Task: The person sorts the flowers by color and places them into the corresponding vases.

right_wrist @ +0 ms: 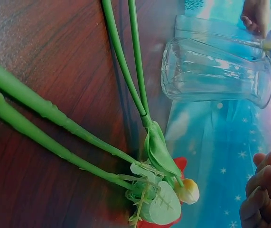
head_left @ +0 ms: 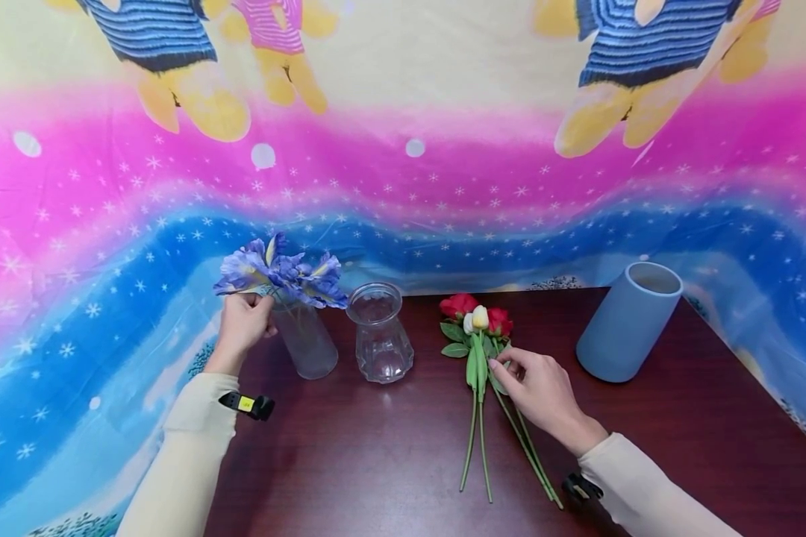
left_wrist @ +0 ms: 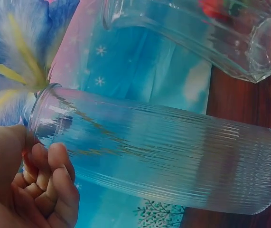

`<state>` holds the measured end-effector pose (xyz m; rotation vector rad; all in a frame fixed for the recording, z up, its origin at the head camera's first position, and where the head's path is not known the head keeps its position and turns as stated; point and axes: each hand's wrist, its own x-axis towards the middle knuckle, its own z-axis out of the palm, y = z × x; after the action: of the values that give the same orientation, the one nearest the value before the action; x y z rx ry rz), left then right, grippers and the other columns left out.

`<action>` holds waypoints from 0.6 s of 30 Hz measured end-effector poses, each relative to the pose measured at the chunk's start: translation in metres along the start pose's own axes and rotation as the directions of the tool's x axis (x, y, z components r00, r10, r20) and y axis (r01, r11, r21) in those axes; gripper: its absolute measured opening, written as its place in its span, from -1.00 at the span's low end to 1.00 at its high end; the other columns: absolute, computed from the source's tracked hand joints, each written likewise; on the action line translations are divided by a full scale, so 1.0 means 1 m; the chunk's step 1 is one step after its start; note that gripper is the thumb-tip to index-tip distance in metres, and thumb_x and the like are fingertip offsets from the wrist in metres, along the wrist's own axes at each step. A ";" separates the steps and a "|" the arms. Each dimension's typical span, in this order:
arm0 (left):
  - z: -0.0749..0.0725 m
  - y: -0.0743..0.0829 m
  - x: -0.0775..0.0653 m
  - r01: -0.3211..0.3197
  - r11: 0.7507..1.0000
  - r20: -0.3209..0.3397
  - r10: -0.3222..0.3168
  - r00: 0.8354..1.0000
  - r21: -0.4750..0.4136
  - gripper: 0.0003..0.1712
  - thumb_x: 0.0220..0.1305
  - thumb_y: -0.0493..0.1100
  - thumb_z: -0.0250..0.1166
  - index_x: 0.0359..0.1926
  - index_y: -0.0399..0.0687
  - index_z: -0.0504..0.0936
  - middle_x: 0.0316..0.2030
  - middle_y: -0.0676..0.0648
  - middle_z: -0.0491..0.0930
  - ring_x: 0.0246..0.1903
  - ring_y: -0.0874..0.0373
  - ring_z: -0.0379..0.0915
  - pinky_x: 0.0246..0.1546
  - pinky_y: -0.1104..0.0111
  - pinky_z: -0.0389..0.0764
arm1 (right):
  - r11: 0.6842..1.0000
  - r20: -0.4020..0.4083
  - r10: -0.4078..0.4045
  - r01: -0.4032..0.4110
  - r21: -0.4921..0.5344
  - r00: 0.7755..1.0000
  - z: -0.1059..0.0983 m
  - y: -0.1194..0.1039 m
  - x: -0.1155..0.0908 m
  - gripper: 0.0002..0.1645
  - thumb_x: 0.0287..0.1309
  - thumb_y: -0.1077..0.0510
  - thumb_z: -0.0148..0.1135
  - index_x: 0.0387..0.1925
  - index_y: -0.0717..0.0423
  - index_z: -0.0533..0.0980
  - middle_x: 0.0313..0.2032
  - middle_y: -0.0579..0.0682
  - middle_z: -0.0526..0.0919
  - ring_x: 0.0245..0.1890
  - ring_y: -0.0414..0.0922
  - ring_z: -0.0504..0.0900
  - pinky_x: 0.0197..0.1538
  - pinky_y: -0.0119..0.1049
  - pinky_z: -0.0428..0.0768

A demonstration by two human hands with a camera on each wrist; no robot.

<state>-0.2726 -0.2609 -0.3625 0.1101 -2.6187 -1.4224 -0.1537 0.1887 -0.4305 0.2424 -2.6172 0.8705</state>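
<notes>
My left hand [head_left: 242,324] is at the mouth of a ribbed clear glass vase [left_wrist: 173,152], just under the petals of blue-purple irises [head_left: 278,272]. Its fingers are curled; whether they pinch the rim or a flower is hidden. The iris stems show through the glass. My right hand [head_left: 540,388] hovers over red roses [head_left: 458,304] and pale tulips [head_left: 480,318] lying on the table. In the right wrist view its loosely bent fingers [right_wrist: 263,185] are apart from the flowers and hold nothing.
A clear glass vase [head_left: 384,347] with a flared mouth stands between the ribbed vase and the flowers. Farther right is a blue-grey vase [head_left: 628,324]. The dark wooden table [head_left: 349,455] meets a printed cloth [head_left: 403,186] behind it.
</notes>
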 end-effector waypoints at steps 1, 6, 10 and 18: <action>0.000 0.000 0.001 -0.001 1.000 -0.003 0.001 1.000 -0.001 -0.64 0.37 -0.14 0.04 -0.48 -0.30 0.55 -0.83 0.15 0.49 -0.71 0.15 0.59 -0.59 0.36 0.60 | 1.000 0.000 0.000 0.000 0.002 1.000 0.000 0.000 0.000 -0.88 0.32 0.00 0.29 -0.31 -0.13 0.69 -0.68 -0.30 0.46 -0.67 -0.37 0.36 -0.57 -0.38 0.33; 0.000 -0.001 0.002 -0.020 1.000 -0.022 0.021 1.000 0.018 -0.62 0.39 -0.13 0.05 -0.47 -0.31 0.56 -0.81 0.18 0.48 -0.73 0.26 0.53 -0.55 0.35 0.63 | 1.000 -0.001 0.003 -0.003 0.016 1.000 -0.001 0.001 -0.003 -0.88 0.33 0.01 0.29 -0.31 -0.12 0.69 -0.66 -0.29 0.48 -0.66 -0.38 0.37 -0.57 -0.38 0.34; -0.001 -0.001 0.000 -0.053 0.998 -0.014 0.054 0.998 0.020 -0.55 0.46 -0.08 0.07 -0.45 -0.37 0.56 -0.80 0.19 0.47 -0.73 0.28 0.51 -0.54 0.36 0.62 | 1.000 0.001 0.007 -0.007 0.026 1.000 -0.002 0.001 -0.005 -0.88 0.33 0.02 0.29 -0.31 -0.11 0.68 -0.66 -0.28 0.48 -0.65 -0.39 0.36 -0.57 -0.37 0.33; -0.004 0.000 -0.009 -0.041 0.998 0.040 0.043 0.998 -0.042 -0.42 0.55 0.08 -0.01 -0.40 -0.35 0.53 -0.69 0.14 0.53 -0.69 0.27 0.52 -0.53 0.34 0.62 | 1.000 -0.008 -0.002 0.002 0.018 1.000 -0.009 0.004 -0.004 -0.87 0.33 0.02 0.30 -0.29 -0.08 0.70 -0.66 -0.26 0.48 -0.68 -0.37 0.34 -0.60 -0.37 0.31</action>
<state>-0.2631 -0.2631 -0.3608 0.0214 -2.6056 -1.4795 -0.1481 0.1970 -0.4279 0.2455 -2.6023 0.8935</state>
